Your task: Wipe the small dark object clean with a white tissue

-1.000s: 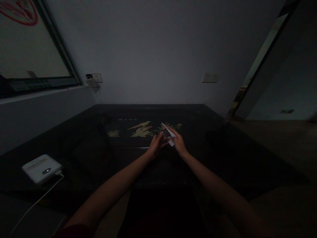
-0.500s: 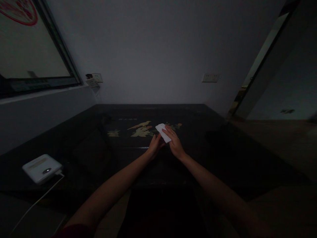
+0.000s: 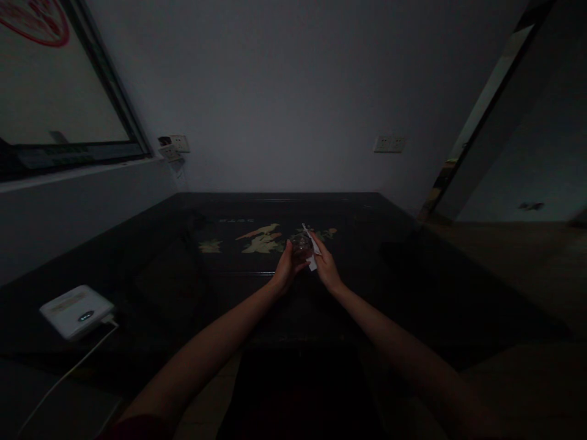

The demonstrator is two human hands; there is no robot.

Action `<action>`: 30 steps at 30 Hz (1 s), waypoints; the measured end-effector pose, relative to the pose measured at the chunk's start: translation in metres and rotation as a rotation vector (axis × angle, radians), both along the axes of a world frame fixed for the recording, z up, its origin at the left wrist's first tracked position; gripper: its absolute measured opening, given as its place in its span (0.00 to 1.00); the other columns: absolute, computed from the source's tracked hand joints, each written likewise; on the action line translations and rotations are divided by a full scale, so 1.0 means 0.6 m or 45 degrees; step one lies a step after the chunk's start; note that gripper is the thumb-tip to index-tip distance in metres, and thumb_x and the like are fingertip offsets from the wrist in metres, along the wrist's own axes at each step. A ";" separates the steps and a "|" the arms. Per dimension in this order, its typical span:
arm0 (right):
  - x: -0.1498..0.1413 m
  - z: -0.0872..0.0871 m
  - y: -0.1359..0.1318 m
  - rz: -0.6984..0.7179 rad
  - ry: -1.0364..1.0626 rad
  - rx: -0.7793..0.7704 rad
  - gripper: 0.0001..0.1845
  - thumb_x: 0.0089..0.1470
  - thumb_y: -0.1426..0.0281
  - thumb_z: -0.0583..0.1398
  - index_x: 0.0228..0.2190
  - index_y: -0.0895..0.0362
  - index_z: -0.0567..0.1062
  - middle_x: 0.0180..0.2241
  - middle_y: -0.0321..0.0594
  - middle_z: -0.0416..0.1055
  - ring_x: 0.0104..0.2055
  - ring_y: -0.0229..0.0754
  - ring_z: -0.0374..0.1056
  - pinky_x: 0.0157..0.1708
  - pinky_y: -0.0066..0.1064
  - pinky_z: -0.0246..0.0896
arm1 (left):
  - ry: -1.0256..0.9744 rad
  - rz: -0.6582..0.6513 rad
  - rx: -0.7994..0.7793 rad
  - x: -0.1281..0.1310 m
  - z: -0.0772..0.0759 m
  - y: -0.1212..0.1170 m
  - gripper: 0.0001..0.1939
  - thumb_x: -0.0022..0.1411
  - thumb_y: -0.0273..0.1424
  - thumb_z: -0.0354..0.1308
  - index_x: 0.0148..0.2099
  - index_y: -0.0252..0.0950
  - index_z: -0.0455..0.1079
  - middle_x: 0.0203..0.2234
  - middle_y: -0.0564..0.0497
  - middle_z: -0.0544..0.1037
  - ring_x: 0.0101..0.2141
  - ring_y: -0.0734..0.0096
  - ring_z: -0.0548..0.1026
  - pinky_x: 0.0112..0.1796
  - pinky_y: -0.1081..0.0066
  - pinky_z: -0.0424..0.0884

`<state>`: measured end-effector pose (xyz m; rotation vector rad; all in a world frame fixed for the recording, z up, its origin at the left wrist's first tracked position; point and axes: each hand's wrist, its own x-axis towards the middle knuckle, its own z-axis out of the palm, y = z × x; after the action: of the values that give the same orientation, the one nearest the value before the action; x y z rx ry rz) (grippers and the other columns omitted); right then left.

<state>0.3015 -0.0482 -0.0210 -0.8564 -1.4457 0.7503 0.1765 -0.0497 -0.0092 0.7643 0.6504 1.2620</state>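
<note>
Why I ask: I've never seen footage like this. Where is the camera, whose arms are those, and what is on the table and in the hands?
There is no machine here: the two arms belong to a person working with bare hands. Every picture comes from one camera worn on that person's head, looking forward and down.

The left hand has its fingers around a small clear container. The right hand holds a folded white sheet, perhaps paper or cloth, beside it. The light is too dim to tell more.

On the dark table, at the person's left, sits a white box with a white cable. The bird and flowers look like decoration on the tabletop.
</note>
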 end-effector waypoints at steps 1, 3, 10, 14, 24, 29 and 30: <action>0.000 0.001 -0.003 0.005 -0.033 0.020 0.31 0.52 0.74 0.50 0.58 0.51 0.63 0.61 0.35 0.59 0.63 0.42 0.54 0.63 0.40 0.45 | -0.009 -0.003 -0.005 0.000 -0.001 0.002 0.25 0.60 0.51 0.50 0.47 0.38 0.70 0.44 0.42 0.76 0.45 0.58 0.75 0.47 0.57 0.70; 0.000 0.006 -0.011 -0.003 -0.127 0.110 0.31 0.52 0.75 0.50 0.58 0.52 0.63 0.61 0.35 0.58 0.64 0.42 0.52 0.64 0.40 0.42 | -0.024 -0.009 -0.013 -0.001 -0.003 0.004 0.25 0.60 0.51 0.49 0.48 0.38 0.70 0.44 0.43 0.76 0.46 0.58 0.74 0.47 0.57 0.69; -0.003 0.027 -0.037 0.051 -0.569 0.457 0.33 0.55 0.79 0.47 0.60 0.46 0.59 0.65 0.27 0.49 0.67 0.40 0.41 0.66 0.44 0.37 | -0.090 0.010 -0.060 0.005 -0.004 0.004 0.19 0.65 0.42 0.49 0.50 0.38 0.70 0.50 0.46 0.74 0.52 0.59 0.70 0.51 0.62 0.66; -0.006 0.032 -0.039 0.085 -0.677 0.500 0.35 0.55 0.80 0.47 0.61 0.45 0.56 0.65 0.26 0.48 0.68 0.40 0.38 0.66 0.46 0.35 | -0.142 -0.006 0.051 0.010 -0.006 0.005 0.14 0.64 0.33 0.51 0.49 0.37 0.71 0.50 0.48 0.75 0.54 0.60 0.68 0.53 0.65 0.63; 0.013 -0.008 0.017 -0.055 0.010 0.017 0.27 0.53 0.71 0.51 0.54 0.52 0.68 0.58 0.37 0.64 0.62 0.43 0.56 0.63 0.42 0.45 | 0.049 0.036 -0.007 -0.003 0.002 -0.001 0.22 0.58 0.48 0.56 0.47 0.39 0.70 0.48 0.44 0.74 0.51 0.58 0.70 0.51 0.57 0.65; 0.017 -0.024 0.039 0.010 0.346 -0.316 0.24 0.50 0.67 0.53 0.49 0.55 0.72 0.49 0.42 0.73 0.49 0.47 0.70 0.50 0.44 0.63 | 0.021 0.092 0.017 -0.008 0.002 0.006 0.21 0.56 0.47 0.58 0.45 0.38 0.69 0.48 0.43 0.74 0.49 0.60 0.72 0.49 0.58 0.67; 0.015 -0.025 0.039 0.022 0.397 -0.357 0.24 0.50 0.66 0.53 0.48 0.55 0.73 0.47 0.42 0.75 0.47 0.47 0.71 0.47 0.43 0.65 | 0.022 0.087 0.018 -0.008 0.000 0.007 0.22 0.56 0.48 0.58 0.46 0.38 0.69 0.47 0.43 0.74 0.49 0.60 0.72 0.49 0.58 0.67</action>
<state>0.3108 -0.0245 -0.0363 -0.8933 -1.0870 1.0669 0.1718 -0.0454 -0.0090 0.7709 0.6871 1.3244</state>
